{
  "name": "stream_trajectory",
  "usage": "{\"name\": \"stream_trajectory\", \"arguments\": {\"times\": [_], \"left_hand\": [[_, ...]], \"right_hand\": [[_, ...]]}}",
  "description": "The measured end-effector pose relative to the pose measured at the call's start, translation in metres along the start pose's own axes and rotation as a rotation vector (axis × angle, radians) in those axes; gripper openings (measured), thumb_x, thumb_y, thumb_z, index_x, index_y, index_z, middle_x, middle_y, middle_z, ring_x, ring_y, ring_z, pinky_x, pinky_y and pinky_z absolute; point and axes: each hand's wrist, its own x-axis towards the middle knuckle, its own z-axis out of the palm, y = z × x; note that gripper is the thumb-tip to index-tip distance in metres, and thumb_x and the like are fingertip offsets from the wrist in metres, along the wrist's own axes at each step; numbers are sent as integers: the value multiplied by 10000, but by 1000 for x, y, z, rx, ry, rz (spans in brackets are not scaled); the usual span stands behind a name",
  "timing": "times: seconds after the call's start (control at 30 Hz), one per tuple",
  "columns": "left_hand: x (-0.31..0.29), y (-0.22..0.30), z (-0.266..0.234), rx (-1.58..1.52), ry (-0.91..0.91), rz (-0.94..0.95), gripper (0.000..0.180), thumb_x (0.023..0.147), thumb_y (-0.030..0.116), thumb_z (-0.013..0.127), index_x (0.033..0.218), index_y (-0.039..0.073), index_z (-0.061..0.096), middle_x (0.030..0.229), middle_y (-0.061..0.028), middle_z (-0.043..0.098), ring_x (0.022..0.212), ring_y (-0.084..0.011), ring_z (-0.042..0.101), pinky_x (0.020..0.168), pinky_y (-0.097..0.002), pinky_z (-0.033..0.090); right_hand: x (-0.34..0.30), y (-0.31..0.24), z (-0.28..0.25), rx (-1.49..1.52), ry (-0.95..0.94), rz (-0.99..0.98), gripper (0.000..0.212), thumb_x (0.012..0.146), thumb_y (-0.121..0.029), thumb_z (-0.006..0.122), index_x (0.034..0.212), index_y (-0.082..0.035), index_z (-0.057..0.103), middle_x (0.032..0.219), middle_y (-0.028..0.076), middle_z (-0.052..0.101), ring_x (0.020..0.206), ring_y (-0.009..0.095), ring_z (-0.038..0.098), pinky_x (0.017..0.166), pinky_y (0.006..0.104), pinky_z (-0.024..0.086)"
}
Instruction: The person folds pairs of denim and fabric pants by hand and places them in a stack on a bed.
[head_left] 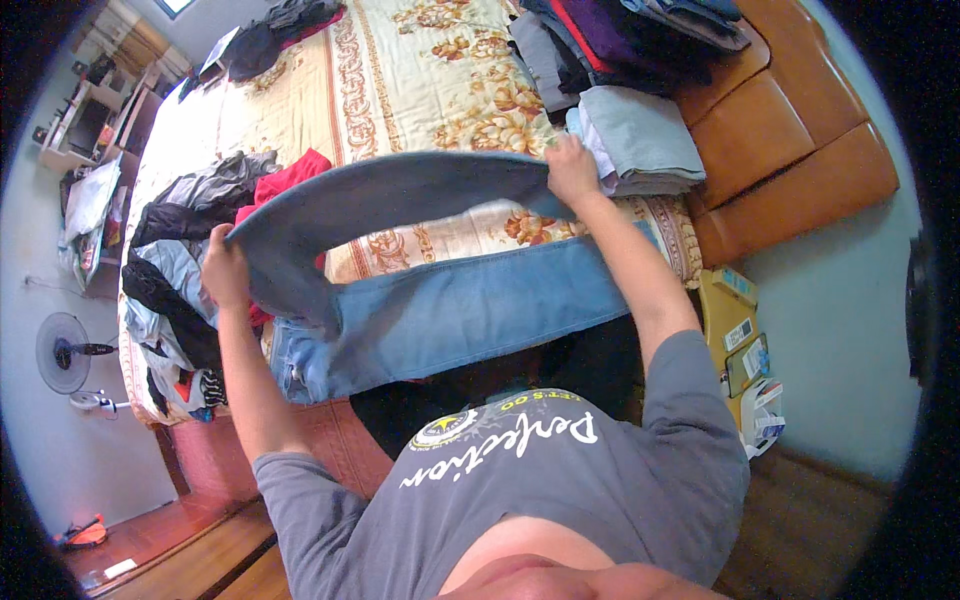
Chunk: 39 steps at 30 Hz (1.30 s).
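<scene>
A pair of blue jeans stretches crosswise along the near edge of the bed, its waist end toward the left. One leg lies flat; the other is lifted and bows away from me in an arc. My left hand is closed on the raised part near the waist end. Farther right, my right hand grips the same leg close to its hem, beside a stack of folded light-coloured clothes. Patterned bedspread shows through the gap between the two legs.
Loose clothes are heaped on the bed's left side, with a red garment among them. Dark folded clothes are piled by the brown headboard. A yellow bedside cabinet stands right; a fan stands left.
</scene>
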Motion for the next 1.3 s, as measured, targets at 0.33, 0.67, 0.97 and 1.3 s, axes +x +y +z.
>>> {"name": "stream_trajectory", "arguments": {"times": [0.33, 0.67, 0.97, 1.3], "left_hand": [[-154, -39, 3, -101, -70, 452, 205, 658, 59, 585, 862, 49, 584, 780, -127, 602, 719, -303, 593, 632, -377, 476], [-216, -11, 48, 89, -579, 650, 137, 636, 38, 545, 752, 69, 478, 667, -104, 563, 672, -306, 560, 703, -449, 389], [-184, 39, 17, -25, -341, 497, 155, 669, 0, 502, 794, 90, 481, 667, -128, 557, 613, -335, 563, 534, -429, 434], [-255, 29, 44, 47, -652, 397, 102, 733, 69, 512, 824, 76, 466, 694, -143, 582, 650, -343, 583, 545, -443, 448]], "right_hand": [[-121, 39, -53, -56, 277, -228, 40, 688, -126, 523, 685, -106, 488, 709, 39, 490, 780, 197, 501, 763, 383, 366], [-249, 77, 33, 36, -120, -52, 59, 697, -69, 505, 754, -84, 507, 712, 62, 509, 762, 247, 512, 655, 377, 412], [-203, 139, -49, 37, 236, 156, 48, 709, -61, 479, 739, -75, 514, 738, 107, 488, 769, 298, 500, 649, 397, 418], [-261, 142, 20, 326, -149, 602, 413, 744, -130, 553, 1147, -70, 487, 1027, 167, 561, 996, 347, 506, 825, 412, 422]]}}
